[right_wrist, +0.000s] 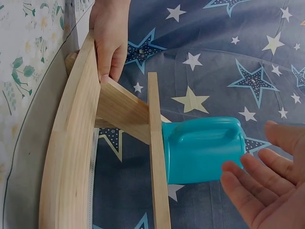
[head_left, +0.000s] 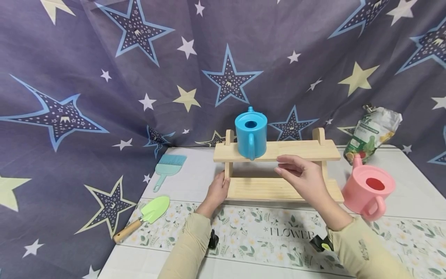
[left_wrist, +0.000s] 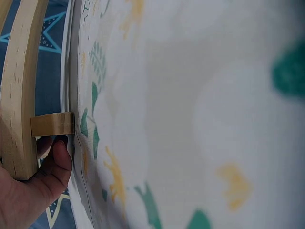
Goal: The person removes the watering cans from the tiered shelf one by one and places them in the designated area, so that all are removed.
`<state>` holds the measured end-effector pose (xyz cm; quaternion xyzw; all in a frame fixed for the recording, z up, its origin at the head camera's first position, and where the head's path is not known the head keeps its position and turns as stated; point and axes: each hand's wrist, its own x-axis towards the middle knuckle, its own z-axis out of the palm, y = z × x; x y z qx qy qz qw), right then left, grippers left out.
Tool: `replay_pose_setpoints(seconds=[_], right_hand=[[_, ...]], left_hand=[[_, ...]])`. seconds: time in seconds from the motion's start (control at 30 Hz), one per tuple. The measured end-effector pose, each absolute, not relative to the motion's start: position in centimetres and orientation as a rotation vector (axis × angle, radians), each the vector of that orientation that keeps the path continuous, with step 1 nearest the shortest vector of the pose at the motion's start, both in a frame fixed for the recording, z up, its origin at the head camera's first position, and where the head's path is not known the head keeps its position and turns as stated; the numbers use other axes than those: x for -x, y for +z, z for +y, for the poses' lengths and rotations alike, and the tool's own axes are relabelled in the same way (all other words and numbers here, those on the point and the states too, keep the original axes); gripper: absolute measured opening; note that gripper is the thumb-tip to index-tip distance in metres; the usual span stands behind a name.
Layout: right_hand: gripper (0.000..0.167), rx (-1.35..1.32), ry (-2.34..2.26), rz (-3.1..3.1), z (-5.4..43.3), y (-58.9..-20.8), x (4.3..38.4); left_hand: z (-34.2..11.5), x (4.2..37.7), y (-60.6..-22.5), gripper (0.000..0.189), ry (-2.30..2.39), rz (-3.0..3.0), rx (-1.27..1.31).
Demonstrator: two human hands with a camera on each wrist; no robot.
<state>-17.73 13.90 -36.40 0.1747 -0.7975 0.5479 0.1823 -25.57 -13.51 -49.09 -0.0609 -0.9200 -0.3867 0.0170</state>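
Note:
A two-tier wooden shelf (head_left: 299, 150) stands on the table. My left hand (head_left: 216, 190) grips the left end of its lower board, and in the left wrist view the fingers (left_wrist: 59, 164) curl beneath that board by a small foot. On the upper board, left of centre, sits a blue watering can (head_left: 242, 137), upright, its handle facing me and its spout to the back. My right hand (head_left: 308, 182) is held in front of the shelf, right of the can. Its fingers are loosely bent and hold nothing; the right wrist view (right_wrist: 271, 191) shows them spread near the can.
A pink watering can (head_left: 364, 193) stands right of the shelf, with a crumpled printed bag (head_left: 371, 135) behind it. Off to the left lie a teal brush and dustpan (head_left: 169, 168) and a green trowel (head_left: 155, 209) with a wooden handle. A starry cloth (head_left: 195, 73) hangs behind.

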Motion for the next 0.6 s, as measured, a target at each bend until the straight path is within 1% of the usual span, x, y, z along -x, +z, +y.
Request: replay_pose_setpoints(seconds=[0.6], right_hand=[[0.030,-0.517,1.584,-2.279,12.0,-36.7,19.1]], left_hand=[[-13.5,25.7,-49.3,0.046,-1.188,-2.859,0.194]])
